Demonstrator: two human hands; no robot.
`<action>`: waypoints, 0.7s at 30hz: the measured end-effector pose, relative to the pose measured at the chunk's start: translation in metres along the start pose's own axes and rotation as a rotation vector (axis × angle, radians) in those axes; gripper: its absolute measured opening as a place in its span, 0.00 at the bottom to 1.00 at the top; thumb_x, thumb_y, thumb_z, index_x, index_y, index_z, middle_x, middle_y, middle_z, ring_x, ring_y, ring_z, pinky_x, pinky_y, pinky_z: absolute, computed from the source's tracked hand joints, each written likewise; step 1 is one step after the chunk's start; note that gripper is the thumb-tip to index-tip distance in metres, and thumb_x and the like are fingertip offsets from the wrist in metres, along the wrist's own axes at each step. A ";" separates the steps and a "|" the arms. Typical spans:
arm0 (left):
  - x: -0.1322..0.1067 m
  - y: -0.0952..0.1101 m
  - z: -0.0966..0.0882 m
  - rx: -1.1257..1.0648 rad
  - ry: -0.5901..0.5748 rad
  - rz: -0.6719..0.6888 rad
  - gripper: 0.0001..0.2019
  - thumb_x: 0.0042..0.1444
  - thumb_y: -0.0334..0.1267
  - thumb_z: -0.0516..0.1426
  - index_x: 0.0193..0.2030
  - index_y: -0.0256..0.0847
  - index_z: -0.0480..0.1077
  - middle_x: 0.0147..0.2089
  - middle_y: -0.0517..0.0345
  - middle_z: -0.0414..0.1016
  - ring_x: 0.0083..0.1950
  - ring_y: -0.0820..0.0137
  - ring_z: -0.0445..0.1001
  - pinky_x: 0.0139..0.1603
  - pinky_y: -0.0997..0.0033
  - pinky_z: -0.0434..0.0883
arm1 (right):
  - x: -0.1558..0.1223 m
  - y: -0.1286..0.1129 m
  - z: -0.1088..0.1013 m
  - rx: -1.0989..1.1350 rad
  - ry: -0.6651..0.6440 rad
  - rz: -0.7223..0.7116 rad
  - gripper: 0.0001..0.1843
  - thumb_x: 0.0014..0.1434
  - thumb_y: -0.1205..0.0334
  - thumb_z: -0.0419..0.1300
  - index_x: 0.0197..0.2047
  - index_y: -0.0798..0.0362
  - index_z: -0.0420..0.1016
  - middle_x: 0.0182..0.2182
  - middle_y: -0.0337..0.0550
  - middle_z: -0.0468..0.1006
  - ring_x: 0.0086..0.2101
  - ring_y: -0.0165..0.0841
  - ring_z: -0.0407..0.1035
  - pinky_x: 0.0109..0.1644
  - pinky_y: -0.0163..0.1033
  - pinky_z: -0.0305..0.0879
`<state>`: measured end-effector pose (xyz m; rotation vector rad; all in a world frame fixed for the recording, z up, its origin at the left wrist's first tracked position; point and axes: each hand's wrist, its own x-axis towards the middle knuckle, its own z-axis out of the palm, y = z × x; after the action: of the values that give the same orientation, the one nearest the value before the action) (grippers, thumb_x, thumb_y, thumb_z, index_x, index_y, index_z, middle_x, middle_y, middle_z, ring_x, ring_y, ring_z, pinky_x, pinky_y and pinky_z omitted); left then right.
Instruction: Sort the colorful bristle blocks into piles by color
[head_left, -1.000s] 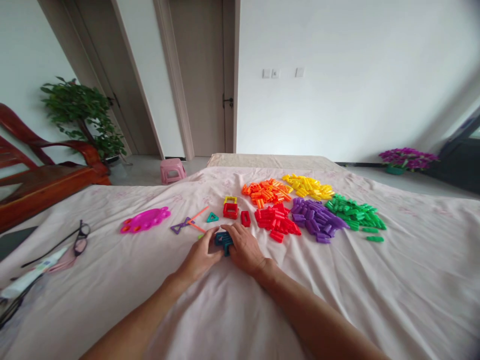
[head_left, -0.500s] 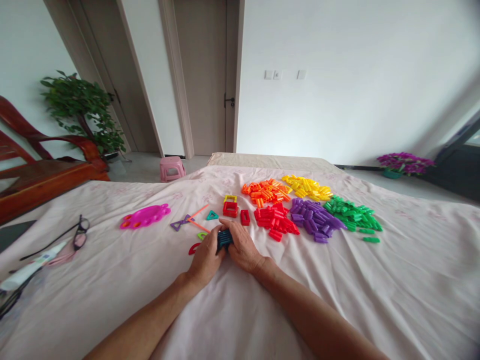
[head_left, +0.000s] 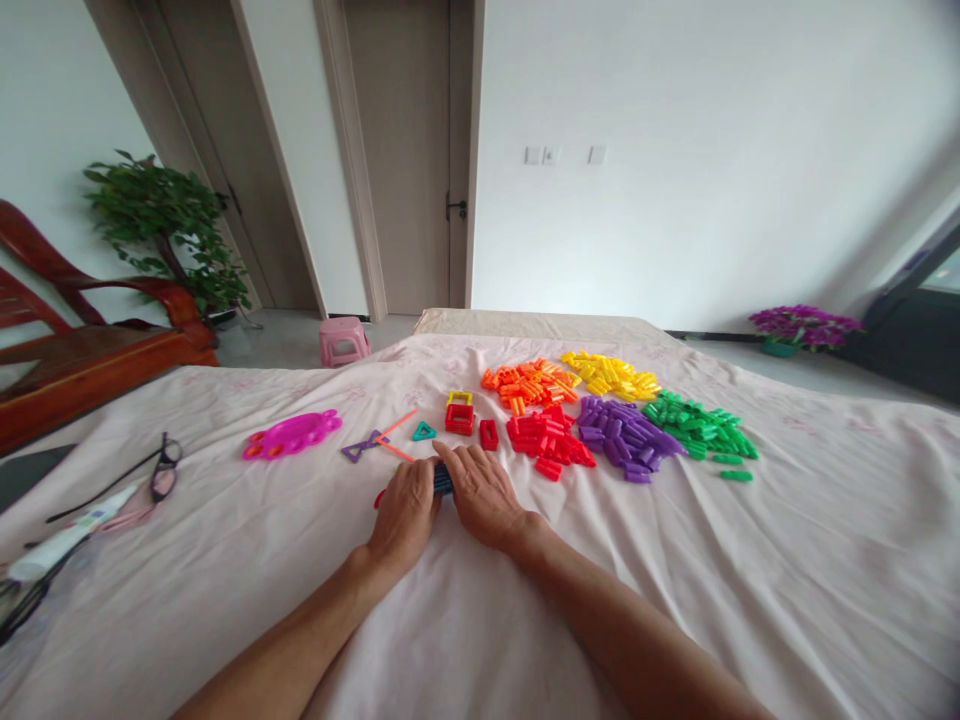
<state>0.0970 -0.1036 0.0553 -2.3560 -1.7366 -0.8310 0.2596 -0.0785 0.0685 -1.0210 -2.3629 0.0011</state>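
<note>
My left hand [head_left: 405,513] and my right hand [head_left: 484,490] meet on the pink sheet [head_left: 750,560], both closed around a dark teal plastic piece [head_left: 443,480] that shows only between the fingers. A red curved piece [head_left: 379,497] peeks out at the left hand's far side. Just beyond the hands lie a teal triangle [head_left: 424,432], a purple bow-tie shape [head_left: 361,447], an orange stick [head_left: 395,428], a red and yellow square block [head_left: 460,413] and a small red frame [head_left: 489,434].
Sorted piles of small tubes lie ahead to the right: red [head_left: 550,437], orange [head_left: 527,383], yellow [head_left: 613,373], purple [head_left: 621,428], green [head_left: 699,425]. A magenta tray [head_left: 292,436], glasses [head_left: 159,474] and a tube [head_left: 60,540] lie left. A wooden chair [head_left: 82,340], plant [head_left: 169,230], pink stool [head_left: 344,340] stand beyond.
Both hands have closed tighter over the teal piece, hiding most of it. The left hand slid forward and now covers most of the red curved piece.
</note>
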 end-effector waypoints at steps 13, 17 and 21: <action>-0.005 -0.018 -0.010 -0.450 -0.127 0.103 0.39 0.39 0.15 0.45 0.59 0.45 0.64 0.61 0.54 0.68 0.64 0.68 0.66 0.67 0.61 0.64 | 0.001 0.044 -0.007 0.560 -0.061 0.136 0.37 0.39 0.79 0.50 0.55 0.51 0.71 0.45 0.42 0.78 0.43 0.34 0.72 0.47 0.40 0.69; -0.003 -0.015 -0.010 -0.557 -0.116 -0.089 0.30 0.47 0.19 0.48 0.56 0.44 0.66 0.57 0.53 0.71 0.54 0.68 0.73 0.58 0.64 0.71 | 0.003 0.045 -0.011 0.591 -0.074 0.153 0.30 0.41 0.77 0.52 0.49 0.53 0.75 0.41 0.42 0.78 0.39 0.34 0.71 0.44 0.39 0.68; 0.002 -0.016 -0.004 -0.712 -0.159 -0.265 0.23 0.56 0.37 0.58 0.59 0.43 0.65 0.59 0.49 0.72 0.53 0.63 0.75 0.54 0.61 0.73 | 0.006 0.043 -0.013 0.557 -0.007 0.022 0.20 0.51 0.75 0.56 0.46 0.52 0.77 0.42 0.44 0.76 0.42 0.36 0.71 0.47 0.41 0.69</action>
<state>0.0811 -0.0979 0.0560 -2.6809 -2.1150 -1.5632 0.2912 -0.0465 0.0730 -0.7657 -2.1644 0.6338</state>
